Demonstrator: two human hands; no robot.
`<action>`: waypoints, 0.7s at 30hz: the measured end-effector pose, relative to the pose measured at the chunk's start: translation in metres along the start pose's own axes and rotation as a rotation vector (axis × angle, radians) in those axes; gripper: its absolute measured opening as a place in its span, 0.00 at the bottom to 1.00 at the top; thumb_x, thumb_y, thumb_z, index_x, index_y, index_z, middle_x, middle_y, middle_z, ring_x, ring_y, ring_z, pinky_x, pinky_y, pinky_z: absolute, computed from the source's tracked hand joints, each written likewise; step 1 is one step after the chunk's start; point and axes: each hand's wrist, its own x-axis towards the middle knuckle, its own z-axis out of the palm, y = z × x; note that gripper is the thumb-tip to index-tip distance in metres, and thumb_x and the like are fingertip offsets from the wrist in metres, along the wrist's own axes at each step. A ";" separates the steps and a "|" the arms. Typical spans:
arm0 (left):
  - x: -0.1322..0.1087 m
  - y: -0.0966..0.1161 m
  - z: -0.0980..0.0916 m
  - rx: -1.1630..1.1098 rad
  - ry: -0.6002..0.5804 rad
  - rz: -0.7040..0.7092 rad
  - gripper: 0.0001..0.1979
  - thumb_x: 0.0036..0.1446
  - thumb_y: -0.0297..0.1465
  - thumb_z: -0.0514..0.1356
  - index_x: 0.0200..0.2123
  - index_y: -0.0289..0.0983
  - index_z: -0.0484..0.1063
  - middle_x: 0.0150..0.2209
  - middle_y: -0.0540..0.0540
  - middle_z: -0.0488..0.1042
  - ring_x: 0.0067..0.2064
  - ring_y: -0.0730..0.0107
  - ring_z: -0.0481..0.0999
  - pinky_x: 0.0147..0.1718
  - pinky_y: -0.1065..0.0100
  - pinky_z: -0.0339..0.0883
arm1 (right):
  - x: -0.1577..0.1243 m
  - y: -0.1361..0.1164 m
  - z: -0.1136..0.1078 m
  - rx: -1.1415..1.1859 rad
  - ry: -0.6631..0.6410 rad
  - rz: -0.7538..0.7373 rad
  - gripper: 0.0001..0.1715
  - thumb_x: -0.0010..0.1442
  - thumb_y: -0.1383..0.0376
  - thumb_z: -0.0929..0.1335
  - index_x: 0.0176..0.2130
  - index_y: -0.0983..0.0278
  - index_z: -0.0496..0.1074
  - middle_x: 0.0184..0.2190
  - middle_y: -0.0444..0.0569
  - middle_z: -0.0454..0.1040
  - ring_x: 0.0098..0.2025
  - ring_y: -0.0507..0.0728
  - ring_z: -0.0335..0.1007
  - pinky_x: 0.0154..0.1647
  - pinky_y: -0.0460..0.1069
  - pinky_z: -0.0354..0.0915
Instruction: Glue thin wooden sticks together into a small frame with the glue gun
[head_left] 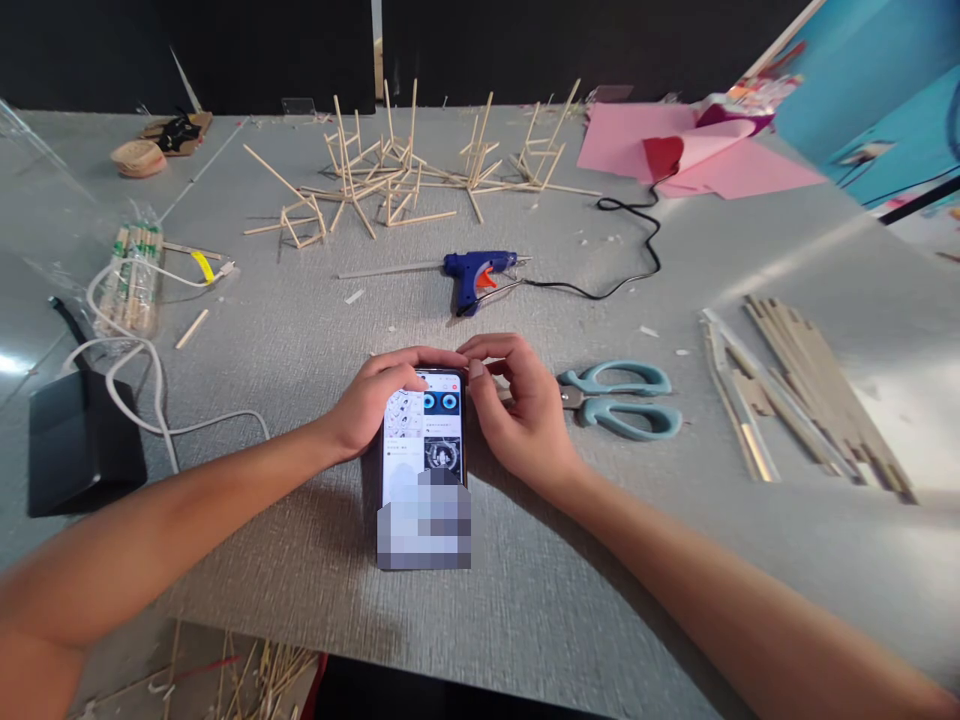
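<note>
A smartphone [405, 460] with a lit screen of small pictures is in front of me, its lower part blurred out by blocks. My left hand [375, 400] grips its upper left corner, thumb over the screen and fingers along the top edge. At the upper right corner, my right hand [521, 410] is curled, with thumb and forefinger pinched against the phone's edge. Its other fingers are bent and partly hidden. Just right of that hand lie scissors [626, 400] with light blue handles, their blades mostly hidden behind it.
Beyond the phone lies a blue glue gun [472, 280] with a black cord [652, 250]. Stick frames [390, 175] stand farther back. Pink paper [622, 150] is at back right, flat grey strips [817, 390] at right. Bagged sticks [135, 270], a white cable [161, 380] and a black box [86, 440] are left.
</note>
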 end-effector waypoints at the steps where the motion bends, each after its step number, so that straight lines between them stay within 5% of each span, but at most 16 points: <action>1: 0.000 0.000 0.000 -0.001 0.000 -0.001 0.22 0.47 0.35 0.63 0.47 0.36 0.82 0.44 0.43 0.81 0.39 0.62 0.78 0.36 0.66 0.66 | 0.000 0.000 0.000 -0.003 0.000 0.002 0.04 0.71 0.67 0.65 0.44 0.59 0.70 0.43 0.50 0.77 0.45 0.57 0.75 0.42 0.55 0.70; 21: 0.001 -0.001 0.000 0.002 -0.010 0.043 0.16 0.54 0.35 0.63 0.44 0.37 0.83 0.43 0.44 0.82 0.40 0.65 0.78 0.40 0.67 0.66 | -0.001 0.001 0.001 0.025 -0.002 0.016 0.04 0.70 0.68 0.65 0.43 0.60 0.70 0.42 0.50 0.77 0.43 0.56 0.75 0.40 0.54 0.70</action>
